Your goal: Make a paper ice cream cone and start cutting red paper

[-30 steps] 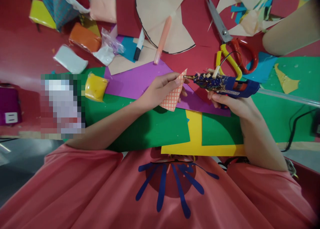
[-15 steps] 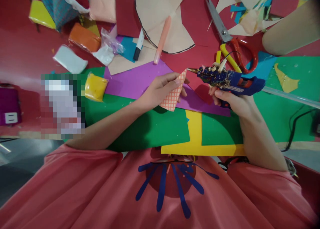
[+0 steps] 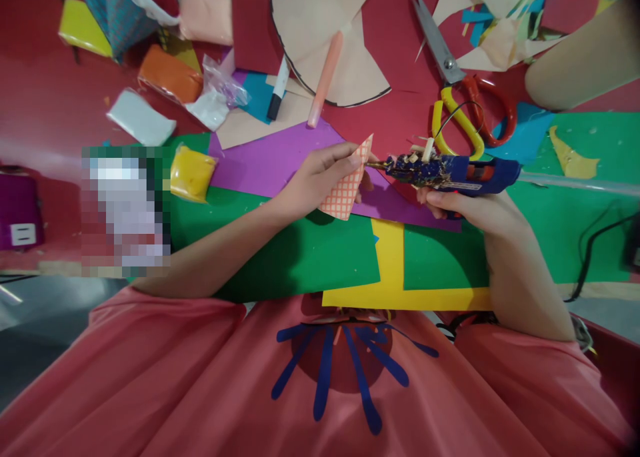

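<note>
Between the thumb and fingers of my left hand [image 3: 320, 180] is a small checked orange-and-cream paper cone [image 3: 346, 196], its narrow tip pointing up and away. My right hand [image 3: 463, 207] is wrapped round a blue hot glue gun [image 3: 450, 172], whose front is crusted with dried glue and scraps. The gun's nozzle lies at the cone's right edge; whether it touches the paper I cannot tell. A clear glue stick [image 3: 575, 182] sticks out of the gun's back end. Some left fingertips are hidden behind the cone.
Scissors [image 3: 447, 67] with red and yellow handles lie beyond the gun. A peach marker [image 3: 326, 77] and a black-capped pen [image 3: 277, 94] rest near cut cream paper [image 3: 320, 17]. Packets of coloured clay, such as a yellow packet [image 3: 193, 172], lie left. Green sheets [image 3: 300, 257] cover the near table.
The glue gun has moved left and slightly down, its nozzle going from the cone's tip to partway along its right edge. My left hand and the cone have barely moved.
</note>
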A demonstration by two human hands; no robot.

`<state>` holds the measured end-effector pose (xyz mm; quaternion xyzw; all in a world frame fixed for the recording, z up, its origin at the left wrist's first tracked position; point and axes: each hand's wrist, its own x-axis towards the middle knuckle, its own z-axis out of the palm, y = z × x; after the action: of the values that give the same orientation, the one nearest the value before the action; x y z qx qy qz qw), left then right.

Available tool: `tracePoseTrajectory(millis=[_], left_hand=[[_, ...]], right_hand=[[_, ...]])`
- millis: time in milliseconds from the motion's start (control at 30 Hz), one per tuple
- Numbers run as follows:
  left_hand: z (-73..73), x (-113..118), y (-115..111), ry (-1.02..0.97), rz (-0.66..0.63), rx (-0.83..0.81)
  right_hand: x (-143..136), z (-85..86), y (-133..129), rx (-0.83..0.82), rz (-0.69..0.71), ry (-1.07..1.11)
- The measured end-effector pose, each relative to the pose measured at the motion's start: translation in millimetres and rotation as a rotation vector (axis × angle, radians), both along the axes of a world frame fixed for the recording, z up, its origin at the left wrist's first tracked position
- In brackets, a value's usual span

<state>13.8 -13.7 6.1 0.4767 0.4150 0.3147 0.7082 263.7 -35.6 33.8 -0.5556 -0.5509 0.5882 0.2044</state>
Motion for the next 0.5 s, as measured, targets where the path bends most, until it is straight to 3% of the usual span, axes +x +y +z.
tracePoseTrajectory(millis=[100, 267, 400, 467, 500], left_hand=[[3.4, 0, 1, -0.029, -0.003, -0.028], [8.3, -1, 4, -0.072, -0.033, -0.099], [8.3, 0, 7, -0.159, -0.048, -0.153], [8.2, 1, 7, -0.189, -0.050, -0.171], [8.4, 1, 7, -0.204, -0.052, -0.176]], right_hand=[[5, 1.7, 4, 0.064, 0.003, 0.095], [17, 6.1, 6, 0.253, -0.128, 0.151], [40, 9.6, -13, 0.327, -0.254, -0.169], [59, 11.2, -30, 0.444, -0.410, -0.335], [70, 12.2, -38, 0.488, -0.404, -0.471]])
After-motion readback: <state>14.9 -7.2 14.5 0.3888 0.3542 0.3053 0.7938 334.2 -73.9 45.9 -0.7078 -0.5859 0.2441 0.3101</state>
